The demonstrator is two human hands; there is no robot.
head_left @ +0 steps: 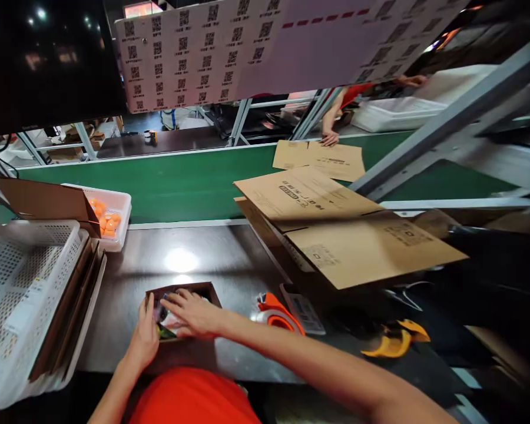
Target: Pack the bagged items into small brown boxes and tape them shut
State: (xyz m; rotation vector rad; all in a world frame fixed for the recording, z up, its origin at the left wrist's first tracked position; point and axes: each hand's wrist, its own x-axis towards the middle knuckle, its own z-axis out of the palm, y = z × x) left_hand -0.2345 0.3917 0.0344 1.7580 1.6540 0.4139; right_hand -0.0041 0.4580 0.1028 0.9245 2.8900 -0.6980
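A small open cardboard box [206, 291] stands near the front edge of the metal table [229, 253]. Several packets [170, 321], partly hidden by my hands, lie inside it. My left hand [145, 335] is at the box's left side, its fingers stretched up along the wall and apart. Over the box's opening, my right hand [194, 315] lies palm down on the packets with its fingers spread. An orange tape dispenser [279, 315] rests to the right of the box, beside a grey calculator-like device [302, 309].
Flattened cartons [348, 229] jut over the table's right side. White crates [22, 282] stand left, near a tray [123, 218] of orange items. Behind runs a green conveyor [185, 182], where another person's hand [330, 138] touches cardboard. A yellow dispenser [393, 344] lies right.
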